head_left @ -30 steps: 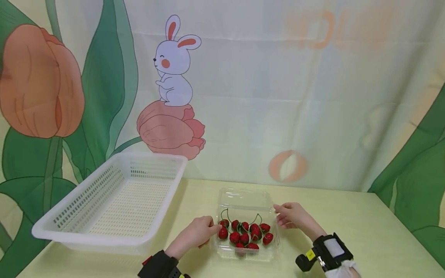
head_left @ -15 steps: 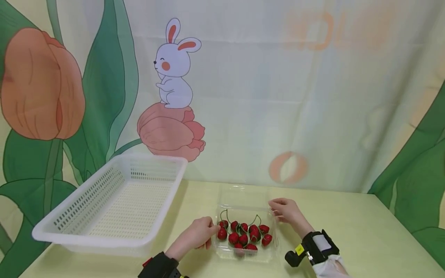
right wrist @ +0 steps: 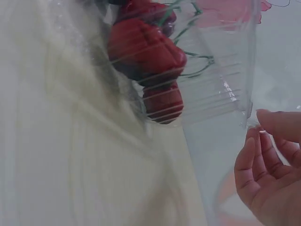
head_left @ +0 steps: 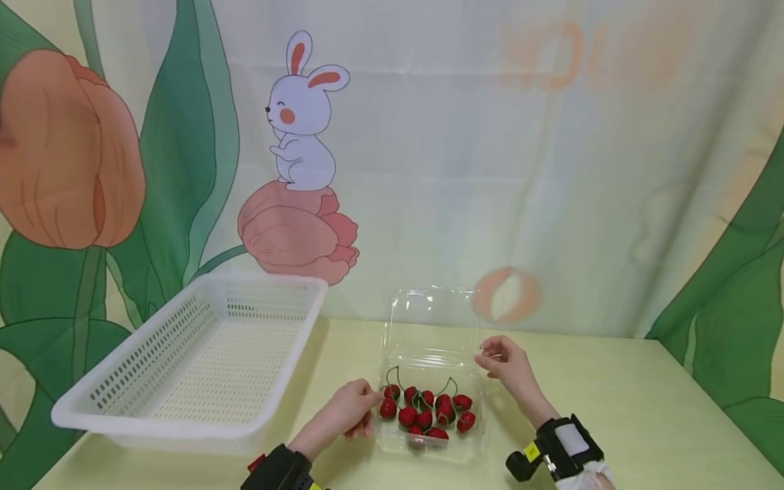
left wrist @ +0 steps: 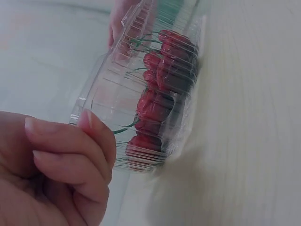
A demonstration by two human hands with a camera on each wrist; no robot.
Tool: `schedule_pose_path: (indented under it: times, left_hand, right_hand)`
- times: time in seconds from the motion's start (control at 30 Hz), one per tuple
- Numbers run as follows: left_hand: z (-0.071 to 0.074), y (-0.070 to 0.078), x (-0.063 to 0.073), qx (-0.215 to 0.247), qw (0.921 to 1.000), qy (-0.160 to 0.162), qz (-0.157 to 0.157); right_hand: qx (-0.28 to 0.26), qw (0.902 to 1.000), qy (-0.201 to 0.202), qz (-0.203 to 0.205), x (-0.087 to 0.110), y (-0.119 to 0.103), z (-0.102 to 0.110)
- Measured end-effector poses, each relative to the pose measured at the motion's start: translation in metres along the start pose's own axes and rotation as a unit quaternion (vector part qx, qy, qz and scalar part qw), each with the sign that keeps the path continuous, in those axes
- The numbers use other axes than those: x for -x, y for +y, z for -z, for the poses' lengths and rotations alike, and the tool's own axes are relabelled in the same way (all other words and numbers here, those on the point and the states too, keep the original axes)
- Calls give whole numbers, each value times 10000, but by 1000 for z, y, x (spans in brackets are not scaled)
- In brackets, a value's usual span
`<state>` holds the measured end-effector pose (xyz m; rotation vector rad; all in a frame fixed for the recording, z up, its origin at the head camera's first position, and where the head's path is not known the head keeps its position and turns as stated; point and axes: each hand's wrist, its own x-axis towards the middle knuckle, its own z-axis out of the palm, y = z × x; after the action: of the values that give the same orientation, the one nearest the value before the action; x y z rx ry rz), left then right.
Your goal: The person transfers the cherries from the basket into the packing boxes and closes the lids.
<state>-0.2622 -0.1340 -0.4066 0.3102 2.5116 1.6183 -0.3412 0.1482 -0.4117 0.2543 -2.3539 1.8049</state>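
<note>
A clear plastic clamshell box [head_left: 429, 449] sits on the table with red cherries [head_left: 424, 418] on green stems inside its base. Its hinged lid [head_left: 431, 323] stands raised at the back, tilted up in front of the curtain. At the box's left rim, my left hand [head_left: 346, 415] pinches the edge between thumb and curled fingers; the left wrist view shows these fingers [left wrist: 80, 150] close up. My right hand [head_left: 508, 367] is at the right back corner near the hinge. In the right wrist view its thumb and fingers [right wrist: 277, 125] pinch a clear plastic edge.
To the left stands a white perforated plastic basket [head_left: 269, 354] with nothing visible in it. A curtain [head_left: 416, 136] printed with tulips and a rabbit hangs behind the pale table [head_left: 612, 408]. Each wrist wears a black camera strap [head_left: 569, 446].
The clear lid has swung up from lying low behind the base to a steeper tilt. My right hand has shifted slightly up along the box's side; the left hand stays at the left rim.
</note>
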Motion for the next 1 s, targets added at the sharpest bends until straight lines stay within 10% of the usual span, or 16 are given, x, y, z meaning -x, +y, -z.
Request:
schedule_pose_path:
  times: [0.4,1.0]
  left_hand:
    - [4,-4,-4,418,9985,324,-122]
    - [2,-9,-8,628,9972,415,-48]
  right_hand:
    - [-840,9888,-674,1034,-12,33,6]
    - [-666,9941,-657,-557,6,3,0]
